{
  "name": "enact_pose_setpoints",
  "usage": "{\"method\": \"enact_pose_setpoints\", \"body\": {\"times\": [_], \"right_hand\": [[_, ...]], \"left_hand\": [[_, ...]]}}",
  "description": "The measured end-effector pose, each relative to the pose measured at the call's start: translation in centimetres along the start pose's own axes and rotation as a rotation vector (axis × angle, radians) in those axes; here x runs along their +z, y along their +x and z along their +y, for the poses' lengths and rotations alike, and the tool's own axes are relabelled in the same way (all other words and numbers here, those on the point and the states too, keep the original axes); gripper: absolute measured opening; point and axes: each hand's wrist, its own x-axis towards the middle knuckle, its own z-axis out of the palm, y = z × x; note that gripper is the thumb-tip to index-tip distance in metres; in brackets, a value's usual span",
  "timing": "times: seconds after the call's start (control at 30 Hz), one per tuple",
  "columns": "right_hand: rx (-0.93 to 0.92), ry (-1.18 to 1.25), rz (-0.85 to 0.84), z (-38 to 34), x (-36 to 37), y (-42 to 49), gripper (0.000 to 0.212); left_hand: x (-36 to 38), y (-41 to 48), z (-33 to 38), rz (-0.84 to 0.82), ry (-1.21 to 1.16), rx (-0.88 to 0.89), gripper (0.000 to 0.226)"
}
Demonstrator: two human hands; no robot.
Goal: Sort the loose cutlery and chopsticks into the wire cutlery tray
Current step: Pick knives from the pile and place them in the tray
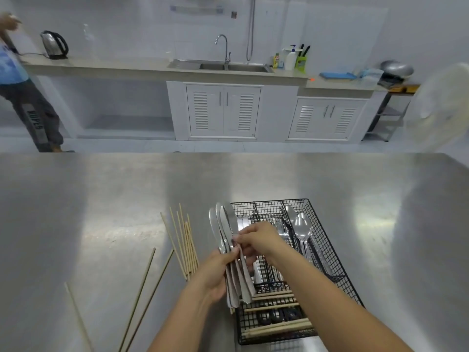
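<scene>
My left hand (215, 273) grips the bundle of steel table knives (228, 250), long axis parallel to black wire tray (337, 252) immediately right; right hand (256, 240) pinches one blade

Far beyond the hands, a steel-and-black electric kettle (54, 44) sits upper left; a chrome gooseneck faucet (223, 48) arches over the sink. A white pump bottle (290, 57) stands further right.

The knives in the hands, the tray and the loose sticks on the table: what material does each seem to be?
The shiny silver table knives look like polished steel, since they mirror the light. The black wire-grid cutlery tray seems coated metal wire with a matt finish. The pale tan loose chopsticks look like bare bamboo or wood; which one I cannot tell.
</scene>
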Motion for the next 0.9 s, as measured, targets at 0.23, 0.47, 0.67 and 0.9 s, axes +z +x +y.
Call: {"method": "enact_pose_setpoints", "body": {"times": [0.23, 0.47, 0.67, 0.9], "right_hand": [[0.087, 0.127, 0.23, -0.3, -1.5, 2.5, 0.022], [0.149, -0.397, 0.311, 2.1, 2.2, 7.3, 0.032], [0.081, -0.528, 0.381, 1.9, 3.0, 6.9, 0.024], [-0.139, -0.482, 0.364, 1.8, 2.0, 4.5, 0.025]], "left_hand": [[-1.9, 1.1, 0.2, 0.142, -0.212, 0.082, 0.02], [-2.6, 0.4, 0.4, 0.182, -0.203, 0.139, 0.023], [-2.5, -0.3, 0.4, 0.181, -0.199, 0.195, 0.017], [-2.4, 0.2, 0.1, 0.19, -0.18, 0.163, 0.026]]}}
